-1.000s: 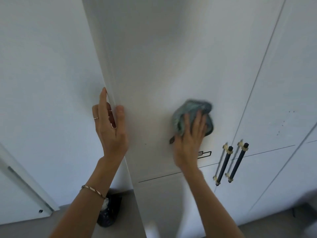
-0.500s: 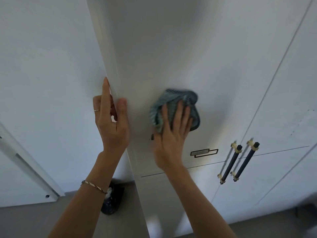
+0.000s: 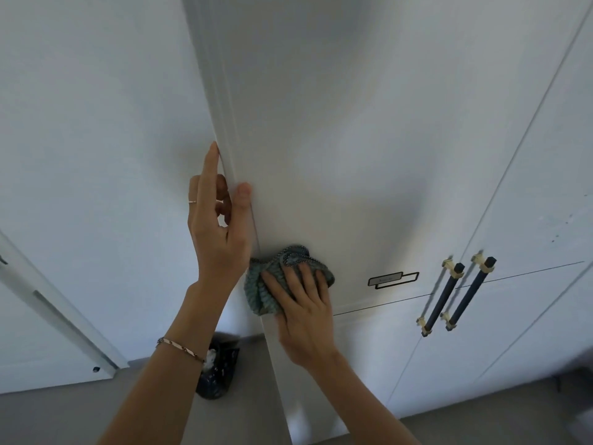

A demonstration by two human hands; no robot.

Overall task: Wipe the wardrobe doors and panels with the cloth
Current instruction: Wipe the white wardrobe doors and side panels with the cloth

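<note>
White wardrobe door, bunched (teal) cloth

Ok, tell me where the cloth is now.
The cloth is low centre in the head view, pressed flat under the right hand against the wardrobe door's left edge.

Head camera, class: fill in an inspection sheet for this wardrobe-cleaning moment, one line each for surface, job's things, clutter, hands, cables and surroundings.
Surface: white wardrobe door, open, seen from below; no marks visible where the cloth is.
Job's things: teal cloth, bunched, pressed flat on the door near its left edge.
Clutter: dark bag on the floor beside the wall.
Hands: left hand grips the door's edge, thumb on the front face; right hand presses the cloth with straight fingers.
Cables: nothing seen.
Surroundings: two dark bar handles on neighbouring doors, a small label on the door, grey floor.
</note>
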